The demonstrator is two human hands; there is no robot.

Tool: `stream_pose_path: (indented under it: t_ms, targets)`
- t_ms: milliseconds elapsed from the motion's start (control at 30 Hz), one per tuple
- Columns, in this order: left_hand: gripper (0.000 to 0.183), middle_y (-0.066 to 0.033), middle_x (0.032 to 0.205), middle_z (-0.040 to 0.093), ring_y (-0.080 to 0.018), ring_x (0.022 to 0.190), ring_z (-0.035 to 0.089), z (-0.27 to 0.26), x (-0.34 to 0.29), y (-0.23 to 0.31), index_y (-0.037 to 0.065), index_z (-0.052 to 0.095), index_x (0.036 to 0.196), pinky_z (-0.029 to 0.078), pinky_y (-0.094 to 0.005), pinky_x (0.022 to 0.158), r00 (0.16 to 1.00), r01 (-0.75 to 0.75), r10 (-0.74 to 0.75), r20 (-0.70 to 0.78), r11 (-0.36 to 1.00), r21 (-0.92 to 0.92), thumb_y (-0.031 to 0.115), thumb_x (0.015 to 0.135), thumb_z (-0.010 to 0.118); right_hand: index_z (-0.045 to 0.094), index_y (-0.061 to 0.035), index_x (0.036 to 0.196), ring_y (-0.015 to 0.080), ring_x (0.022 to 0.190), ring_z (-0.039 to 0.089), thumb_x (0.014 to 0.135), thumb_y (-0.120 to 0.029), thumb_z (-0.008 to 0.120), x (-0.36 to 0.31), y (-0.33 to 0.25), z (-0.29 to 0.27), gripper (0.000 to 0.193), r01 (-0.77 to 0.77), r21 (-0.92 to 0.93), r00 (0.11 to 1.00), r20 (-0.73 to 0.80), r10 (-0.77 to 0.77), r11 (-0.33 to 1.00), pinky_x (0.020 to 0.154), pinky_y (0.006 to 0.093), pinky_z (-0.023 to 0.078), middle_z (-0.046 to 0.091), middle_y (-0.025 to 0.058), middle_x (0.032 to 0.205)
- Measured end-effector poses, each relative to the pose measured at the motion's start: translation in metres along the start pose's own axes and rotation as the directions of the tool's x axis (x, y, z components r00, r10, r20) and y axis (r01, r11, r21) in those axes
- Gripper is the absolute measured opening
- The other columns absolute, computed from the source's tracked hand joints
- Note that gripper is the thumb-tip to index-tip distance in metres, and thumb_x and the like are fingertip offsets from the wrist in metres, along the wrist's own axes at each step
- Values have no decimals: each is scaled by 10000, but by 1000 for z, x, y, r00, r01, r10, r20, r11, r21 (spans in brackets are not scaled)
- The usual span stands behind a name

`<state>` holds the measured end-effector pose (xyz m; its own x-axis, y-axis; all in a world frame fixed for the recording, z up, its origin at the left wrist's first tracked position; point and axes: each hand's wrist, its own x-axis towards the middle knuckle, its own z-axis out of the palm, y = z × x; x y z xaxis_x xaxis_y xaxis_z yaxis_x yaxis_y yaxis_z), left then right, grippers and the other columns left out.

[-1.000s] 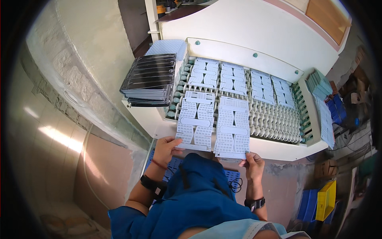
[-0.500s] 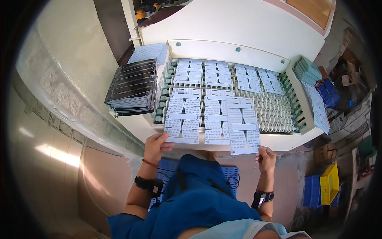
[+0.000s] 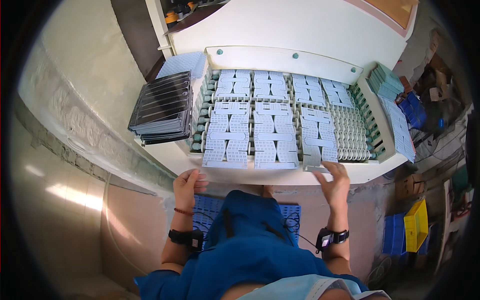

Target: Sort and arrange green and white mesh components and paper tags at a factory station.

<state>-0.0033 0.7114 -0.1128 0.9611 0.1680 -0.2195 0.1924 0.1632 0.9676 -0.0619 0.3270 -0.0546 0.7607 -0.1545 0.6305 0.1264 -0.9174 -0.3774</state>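
Three pale printed circuit board panels lie side by side in the front row on the conveyor rollers: a left panel (image 3: 226, 136), a middle panel (image 3: 276, 136) and a right panel (image 3: 319, 131). My right hand (image 3: 336, 182) is at the near edge of the right panel, thumb and fingers apart, gripping nothing. Fingertips may still brush that edge; I cannot tell. Below the left panel's near corner, my left hand (image 3: 187, 186) hovers empty, fingers loosely bent and apart.
Farther back on the roller conveyor (image 3: 350, 131) lies another row of panels (image 3: 232, 84). A stack of dark panels (image 3: 162, 107) stands left, by a light blue textured sheet (image 3: 182, 65). Greenish stacks (image 3: 385, 82) sit right. Yellow (image 3: 416, 226) and blue crates (image 3: 394, 234) stand on the floor.
The right panel, gripped at its corner by my right hand before, now lies on the rollers beside the middle one, let go. My left hand has drawn away from the left panel.
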Motion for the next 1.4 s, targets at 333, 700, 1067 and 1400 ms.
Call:
stream_pose_path:
  t_ms: [333, 700, 1067, 1400]
  targets:
    - [202, -128, 830, 669, -184, 648, 654, 7, -23, 4, -33, 605, 985, 527, -257, 544, 995, -70, 70, 65, 998, -7, 136, 876, 588, 615, 10, 1016, 301, 1053, 590, 711, -72, 556, 31, -35, 65, 321, 567, 47, 758, 360, -543, 822, 905, 382, 467, 628, 164, 1075]
    - [154, -133, 826, 670, -190, 653, 657, 13, -22, -1, -33, 607, 971, 531, -260, 562, 990, -77, 80, 117, 997, -30, 79, 867, 580, 622, 61, 958, 316, 951, 639, 741, 19, 575, 84, 6, -26, 226, 623, -197, 766, -45, -641, 757, 848, 421, 514, 648, 192, 975]
    - [146, -138, 828, 674, -182, 647, 655, 27, -26, -9, -30, 606, 962, 527, -253, 566, 975, -68, 67, 212, 998, -3, 76, 866, 576, 590, -7, 1028, 322, 1088, 550, 758, 67, 541, 21, 191, -31, 285, 264, -195, 935, 292, -201, 945, 971, 428, 419, 601, 150, 1103]
    - [133, -138, 825, 674, -177, 644, 652, 51, -33, -10, -33, 612, 938, 529, -248, 578, 965, -72, 57, 256, 996, 48, 72, 863, 578, 619, -38, 1060, 315, 1105, 544, 737, -206, 709, 53, 81, 14, 375, 359, 3, 908, 229, -350, 933, 985, 410, 409, 589, 168, 1153]
